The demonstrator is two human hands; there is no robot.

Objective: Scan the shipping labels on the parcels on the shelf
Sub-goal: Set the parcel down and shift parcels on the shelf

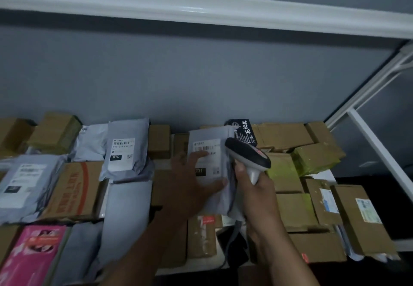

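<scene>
My left hand holds a grey poly mailer tilted up, thumb across its lower edge and fingers on its white shipping label. My right hand grips the handle of a black and white barcode scanner. The scanner's head sits right beside the label's barcode, partly covering the mailer's right edge. A cable hangs down from the handle. Another grey mailer with a label marked 010 leans further left.
The white shelf is packed with brown cardboard boxes, grey mailers, a pink packet and a black packet. A white shelf beam runs overhead; a white upright post stands at right.
</scene>
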